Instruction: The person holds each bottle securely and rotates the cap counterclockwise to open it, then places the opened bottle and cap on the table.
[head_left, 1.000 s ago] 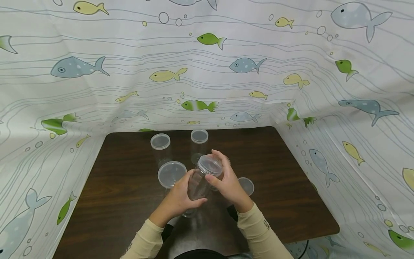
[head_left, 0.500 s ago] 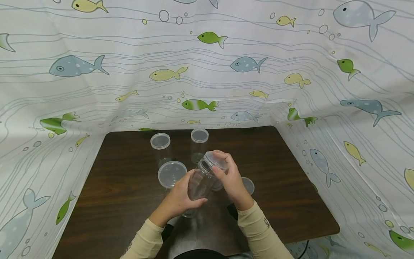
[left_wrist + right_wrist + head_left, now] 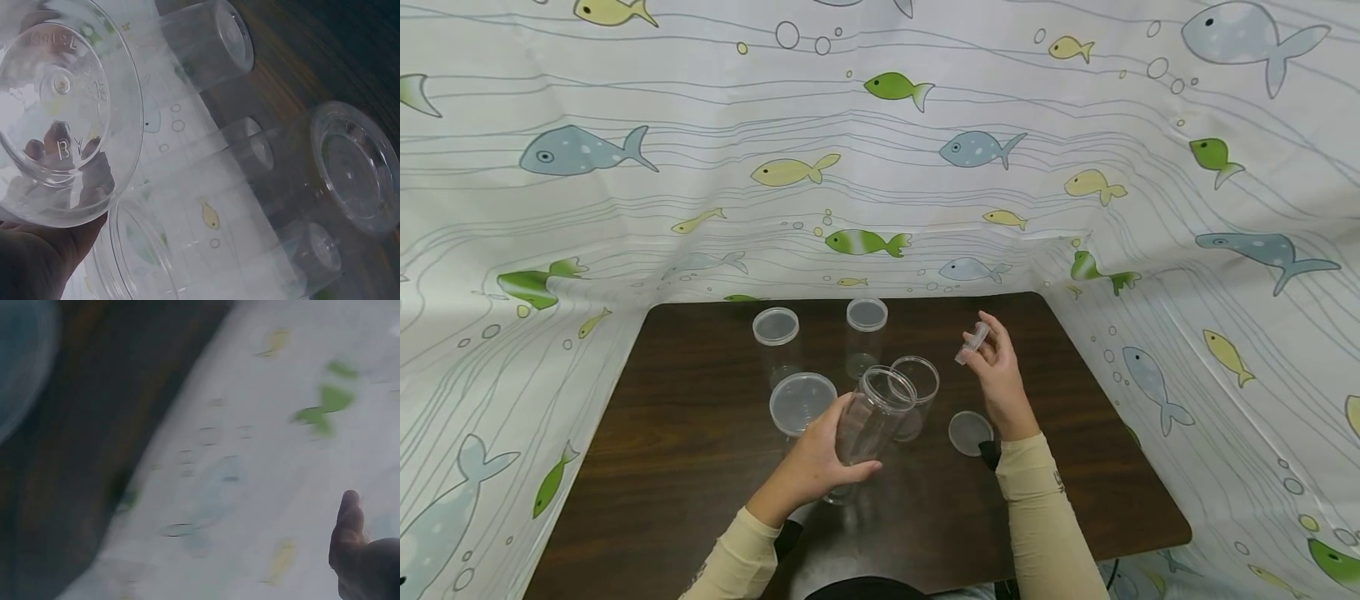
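Note:
My left hand (image 3: pixel 816 458) grips a clear plastic jar (image 3: pixel 868 425), its mouth uncovered and tilted up to the right. In the left wrist view the underside of that jar (image 3: pixel 75 134) fills the upper left. Off to the right, my right hand (image 3: pixel 1002 387) pinches a translucent lid (image 3: pixel 973 343) on edge between thumb and fingers. Just behind the held jar stands another uncovered jar (image 3: pixel 921 404). A loose lid (image 3: pixel 971 433) lies flat on the table near the right wrist. The right wrist view is blurred and shows only part of the right hand (image 3: pixel 359 550).
Two lidded jars (image 3: pixel 776 327) (image 3: pixel 867 315) stand at the back of the dark wooden table (image 3: pixel 647 433). A wider lidded jar (image 3: pixel 802 402) stands close to the left hand. A fish-patterned curtain (image 3: pixel 700 125) surrounds the table's back and sides.
The right hand has lifted the lid off the held jar and carried it to the right. The left hand keeps the jar in nearly the same place.

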The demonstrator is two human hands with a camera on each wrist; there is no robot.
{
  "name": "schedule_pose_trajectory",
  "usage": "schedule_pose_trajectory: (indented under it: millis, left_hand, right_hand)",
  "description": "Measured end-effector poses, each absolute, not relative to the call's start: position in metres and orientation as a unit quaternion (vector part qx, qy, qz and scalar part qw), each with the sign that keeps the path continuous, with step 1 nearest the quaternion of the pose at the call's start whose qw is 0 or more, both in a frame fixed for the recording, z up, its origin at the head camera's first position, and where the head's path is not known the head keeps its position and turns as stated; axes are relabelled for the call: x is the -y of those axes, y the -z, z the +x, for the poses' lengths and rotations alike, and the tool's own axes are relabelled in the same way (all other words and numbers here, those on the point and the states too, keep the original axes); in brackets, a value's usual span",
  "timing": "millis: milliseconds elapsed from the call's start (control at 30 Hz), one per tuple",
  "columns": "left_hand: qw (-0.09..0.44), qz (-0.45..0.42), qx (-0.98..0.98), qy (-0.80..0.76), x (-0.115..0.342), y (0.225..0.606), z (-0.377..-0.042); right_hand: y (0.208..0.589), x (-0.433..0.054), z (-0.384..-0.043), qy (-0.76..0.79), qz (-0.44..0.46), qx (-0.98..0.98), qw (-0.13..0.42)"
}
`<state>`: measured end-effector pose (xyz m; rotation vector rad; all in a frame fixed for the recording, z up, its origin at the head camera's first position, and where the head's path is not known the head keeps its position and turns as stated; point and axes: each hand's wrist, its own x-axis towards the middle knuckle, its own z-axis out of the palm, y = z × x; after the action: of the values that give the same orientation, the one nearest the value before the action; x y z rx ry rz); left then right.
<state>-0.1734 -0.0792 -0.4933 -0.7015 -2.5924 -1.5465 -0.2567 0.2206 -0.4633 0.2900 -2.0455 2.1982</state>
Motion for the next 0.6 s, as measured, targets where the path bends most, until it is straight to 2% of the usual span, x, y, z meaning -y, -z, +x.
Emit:
schedule_pose_trajectory:
  millis: [167,300,600]
  left_hand:
    - [0.016,-0.228,0.832,0.506,0.080,0.492,-0.173]
    - [0.016,-0.228,0.832,0.505,0.080,0.492,-0.172]
    - [0.013,-0.230,0.834,0.502,0.080,0.494,-0.173]
  right_hand:
    - [0.503,-0.241,-0.278,-0.660,-0.025,0.749,0.050]
    - [0.532,-0.248,-0.286,-0.586,-0.096,0.804,0.017]
    - [0.561,-0.252,-0.289,-0.392,-0.079,0.914,-0.067]
